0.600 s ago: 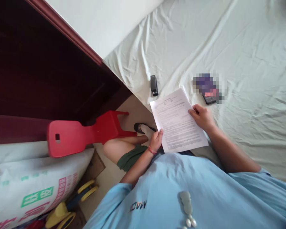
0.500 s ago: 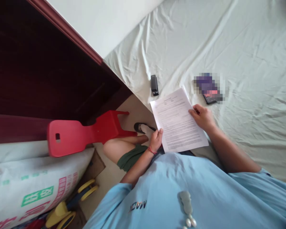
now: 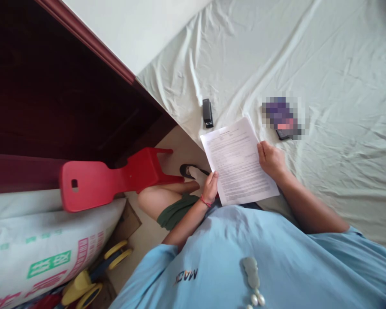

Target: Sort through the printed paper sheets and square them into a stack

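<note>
A stack of printed paper sheets point(image 3: 239, 165) is held in front of my body, tilted a little over the bed's edge. My left hand point(image 3: 210, 187), with a red string on its wrist, pinches the lower left edge of the sheets, thumb on top. On the opposite side my right hand point(image 3: 272, 159) grips the right edge, its fingers curled and partly hidden. A black stapler point(image 3: 207, 113) lies on the sheet just beyond the papers' top left corner. To the right of the papers rests a phone point(image 3: 281, 118), its screen blurred out.
A pale, wrinkled bed sheet point(image 3: 341, 111) spreads across the right. Left of my legs stands a small red plastic chair point(image 3: 93, 182). A stuffed white sack point(image 3: 48, 244) and a yellow wheeled toy point(image 3: 80, 289) lie at lower left, below dark wooden furniture point(image 3: 67, 86).
My right hand has closed further on the papers' right edge, its fingers now curled in. The sheets stay almost where they were, and the view has shifted slightly.
</note>
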`<state>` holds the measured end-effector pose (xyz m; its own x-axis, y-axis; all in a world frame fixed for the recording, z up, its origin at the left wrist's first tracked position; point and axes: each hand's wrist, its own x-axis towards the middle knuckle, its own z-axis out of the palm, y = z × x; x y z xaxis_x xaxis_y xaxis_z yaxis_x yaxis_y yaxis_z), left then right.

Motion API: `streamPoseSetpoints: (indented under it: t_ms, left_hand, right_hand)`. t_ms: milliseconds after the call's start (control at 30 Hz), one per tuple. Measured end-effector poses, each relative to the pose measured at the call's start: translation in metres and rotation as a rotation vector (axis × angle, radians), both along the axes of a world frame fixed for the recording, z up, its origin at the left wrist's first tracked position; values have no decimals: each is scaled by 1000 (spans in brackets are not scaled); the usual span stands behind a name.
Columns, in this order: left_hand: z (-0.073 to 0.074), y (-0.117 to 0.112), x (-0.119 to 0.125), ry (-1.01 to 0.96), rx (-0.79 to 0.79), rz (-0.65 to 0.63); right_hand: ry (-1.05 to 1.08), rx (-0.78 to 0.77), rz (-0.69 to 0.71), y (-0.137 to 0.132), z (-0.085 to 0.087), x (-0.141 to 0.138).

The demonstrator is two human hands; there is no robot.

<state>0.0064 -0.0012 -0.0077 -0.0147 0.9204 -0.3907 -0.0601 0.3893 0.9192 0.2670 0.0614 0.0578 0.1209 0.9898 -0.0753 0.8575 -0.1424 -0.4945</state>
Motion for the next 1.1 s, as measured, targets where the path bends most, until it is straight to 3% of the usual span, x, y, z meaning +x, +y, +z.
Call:
streamPoseSetpoints:
  t_ms: [367, 567, 667, 767, 900, 1100]
  left_hand:
    - [8, 4, -3, 20, 13, -43]
    - [-3, 5, -4, -149, -44, 3]
    - [-4, 10, -12, -16, -36, -88]
    - [4, 16, -23, 201, 3, -201]
    - [19, 18, -31, 230, 3, -288]
    - [28, 21, -21, 94, -65, -140]
  right_hand:
    - [-32, 13, 23, 1, -4, 4]
    - [-35, 2, 20, 2, -4, 5]
    - [-61, -20, 12, 3, -3, 5]
    - [-70, -38, 17, 3, -2, 4]
    - [-46, -14, 31, 1, -2, 5]
    - [41, 92, -18, 0, 0, 12]
